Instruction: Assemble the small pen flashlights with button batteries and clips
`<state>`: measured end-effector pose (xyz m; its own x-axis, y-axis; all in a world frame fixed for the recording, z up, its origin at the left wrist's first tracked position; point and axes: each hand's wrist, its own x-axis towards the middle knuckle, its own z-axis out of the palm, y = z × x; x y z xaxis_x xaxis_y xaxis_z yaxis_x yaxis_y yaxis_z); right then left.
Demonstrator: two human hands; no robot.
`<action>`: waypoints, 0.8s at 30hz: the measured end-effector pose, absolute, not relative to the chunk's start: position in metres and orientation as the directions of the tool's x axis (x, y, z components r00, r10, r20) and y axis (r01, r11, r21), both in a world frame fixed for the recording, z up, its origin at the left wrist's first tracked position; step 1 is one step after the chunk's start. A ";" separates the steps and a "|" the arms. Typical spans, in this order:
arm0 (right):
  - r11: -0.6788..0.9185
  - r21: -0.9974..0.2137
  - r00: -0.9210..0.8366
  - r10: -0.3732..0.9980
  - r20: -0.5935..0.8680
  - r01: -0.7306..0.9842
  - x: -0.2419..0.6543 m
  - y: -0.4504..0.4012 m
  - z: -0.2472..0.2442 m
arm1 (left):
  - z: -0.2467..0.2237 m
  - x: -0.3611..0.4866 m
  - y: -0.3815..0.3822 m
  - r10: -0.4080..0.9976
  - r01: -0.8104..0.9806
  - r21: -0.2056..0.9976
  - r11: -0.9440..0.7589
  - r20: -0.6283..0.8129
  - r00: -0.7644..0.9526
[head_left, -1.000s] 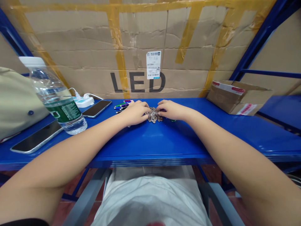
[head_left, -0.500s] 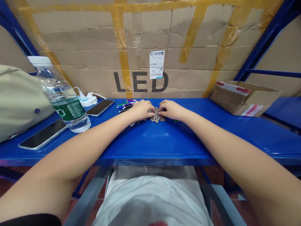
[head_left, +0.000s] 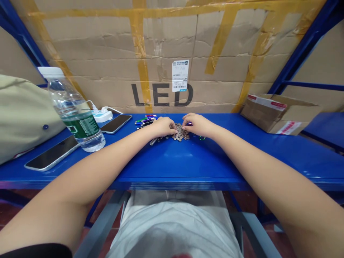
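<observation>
A flat heap of small round metal pieces that look like coins [head_left: 179,134] lies on the blue table between my hands. My left hand [head_left: 165,126] touches the heap's left edge, its fingers curved and the thumb slightly apart from them. On the right side, my right hand [head_left: 197,123] arches over the edge of the heap, with a gap between thumb and fingers. Something purple shows through that gap, partly hidden. Several pens [head_left: 145,121] lie behind my left wrist, partly covered by it. A small green ring-shaped item [head_left: 202,138] rests under my right wrist.
A water bottle [head_left: 84,127] stands at left, between one phone [head_left: 52,154] and another phone [head_left: 116,123]. Behind them sits a white power strip [head_left: 102,115]. A beige bag [head_left: 24,118] fills the far left. An open cardboard box [head_left: 271,114] stands right; a large carton [head_left: 107,53] walls the back.
My right hand has lifted slightly, its fingers opening wider from the thumb and uncovering the purple thing. The left hand stays near the coins. The whole view has shifted slightly.
</observation>
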<state>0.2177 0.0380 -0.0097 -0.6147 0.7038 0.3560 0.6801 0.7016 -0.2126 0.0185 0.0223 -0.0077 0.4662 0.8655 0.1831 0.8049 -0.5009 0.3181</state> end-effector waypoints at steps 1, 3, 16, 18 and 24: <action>0.701 -0.218 -0.612 0.705 0.360 0.679 0.218 0.038 -0.009 | -0.007 0.019 0.022 0.877 0.822 0.307 -0.480 0.159 0.453; 0.705 -0.224 -0.612 0.700 0.368 0.672 0.218 0.037 -0.008 | -0.007 0.020 0.022 0.896 0.854 0.270 -0.444 0.125 0.426; 0.736 -0.439 -0.549 0.676 0.491 0.515 0.211 0.022 -0.002 | -0.004 0.016 0.016 0.877 0.600 0.639 -0.481 0.338 0.342; 0.708 -0.501 -0.499 0.706 0.502 0.498 0.210 0.021 -0.002 | -0.005 0.015 0.014 0.887 0.539 0.707 -0.458 0.327 0.325; 0.647 -0.592 -0.427 0.762 0.487 0.481 0.208 0.021 -0.002 | 0.001 0.018 0.002 0.916 0.420 0.822 -0.384 0.283 0.284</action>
<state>0.2081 0.0214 -0.0022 -0.4266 0.7623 0.4868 0.4807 0.6470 -0.5919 0.0180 0.0020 0.0008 0.2839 0.9161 0.2833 0.4202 -0.3844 0.8220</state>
